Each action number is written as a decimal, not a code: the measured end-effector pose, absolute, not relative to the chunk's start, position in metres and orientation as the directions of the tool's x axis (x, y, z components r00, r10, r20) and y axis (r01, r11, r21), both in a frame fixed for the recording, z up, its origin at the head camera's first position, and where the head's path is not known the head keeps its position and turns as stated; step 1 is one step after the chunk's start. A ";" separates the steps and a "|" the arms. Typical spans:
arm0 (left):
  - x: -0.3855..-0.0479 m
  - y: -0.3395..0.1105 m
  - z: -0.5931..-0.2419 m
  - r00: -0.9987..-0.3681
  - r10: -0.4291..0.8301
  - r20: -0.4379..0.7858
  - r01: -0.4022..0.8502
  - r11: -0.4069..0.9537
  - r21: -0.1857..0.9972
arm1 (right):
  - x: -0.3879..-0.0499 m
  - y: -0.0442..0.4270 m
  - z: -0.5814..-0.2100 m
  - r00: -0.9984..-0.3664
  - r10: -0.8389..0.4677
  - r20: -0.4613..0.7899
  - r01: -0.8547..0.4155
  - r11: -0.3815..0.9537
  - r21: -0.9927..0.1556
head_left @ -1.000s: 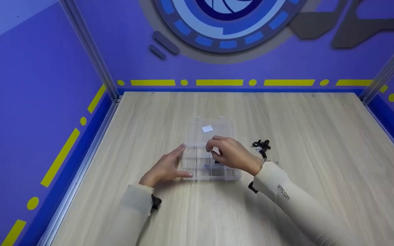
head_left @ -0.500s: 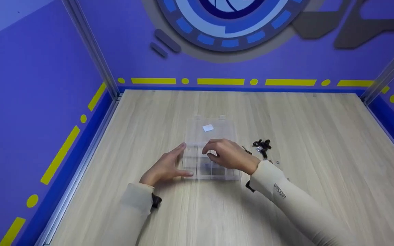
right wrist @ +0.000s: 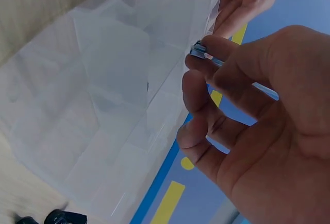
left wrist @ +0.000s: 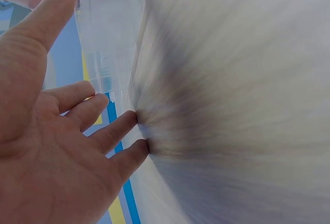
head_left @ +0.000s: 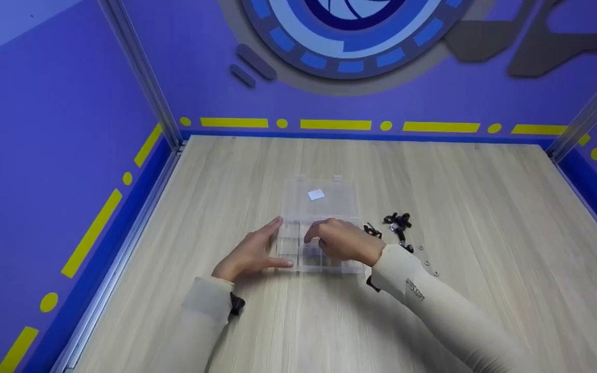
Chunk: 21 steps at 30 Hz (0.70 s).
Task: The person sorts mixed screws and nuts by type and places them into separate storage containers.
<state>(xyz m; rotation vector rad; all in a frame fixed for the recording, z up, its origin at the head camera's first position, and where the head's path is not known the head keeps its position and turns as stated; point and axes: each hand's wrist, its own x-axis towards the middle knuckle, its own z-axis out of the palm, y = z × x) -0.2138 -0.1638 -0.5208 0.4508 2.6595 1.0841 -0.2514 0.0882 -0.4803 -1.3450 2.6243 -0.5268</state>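
A clear plastic compartment box [head_left: 288, 246] lies on the table with its lid [head_left: 298, 204] folded back, away from me. My left hand [head_left: 249, 255] is spread at the box's left side, thumb at the near corner and fingers along the edge. In the left wrist view, its fingers [left wrist: 124, 126] are extended and two tips touch the tabletop. Over the middle compartments is my right hand [head_left: 344, 240], fingers bent. The right wrist view shows it pinching a small shiny metal part [right wrist: 198, 50] at the fingertips; its exact kind is unclear.
Right of the box lie a cluster of small black parts [head_left: 398, 221] and another dark piece [head_left: 372, 231]. Several tiny metal pieces [head_left: 426, 263] are scattered near the right sleeve. A white label [head_left: 316, 195] is on the lid. Purple walls enclose the table [head_left: 215, 181].
My right hand has shifted slightly left and lower over the compartments, and its sleeve uncovers more small parts on the right. The left hand has stayed at the box's edge.
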 end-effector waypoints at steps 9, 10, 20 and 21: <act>-0.213 -0.164 -0.521 -0.927 0.361 -0.106 0.183 0.678 0.712 | -0.250 0.085 -0.483 -0.589 -0.801 -0.106 -0.722 0.581 -0.375; -0.212 -0.165 -0.521 -0.927 0.361 -0.104 0.183 0.676 0.713 | -0.250 0.085 -0.483 -0.585 -0.804 -0.112 -0.725 0.579 -0.372; -0.214 -0.165 -0.520 -0.924 0.367 -0.109 0.189 0.685 0.703 | -0.250 0.083 -0.483 -0.576 -0.805 -0.140 -0.734 0.585 -0.345; -0.214 -0.165 -0.520 -0.923 0.370 -0.105 0.194 0.685 0.702 | -0.250 0.083 -0.483 -0.571 -0.810 -0.136 -0.741 0.580 -0.340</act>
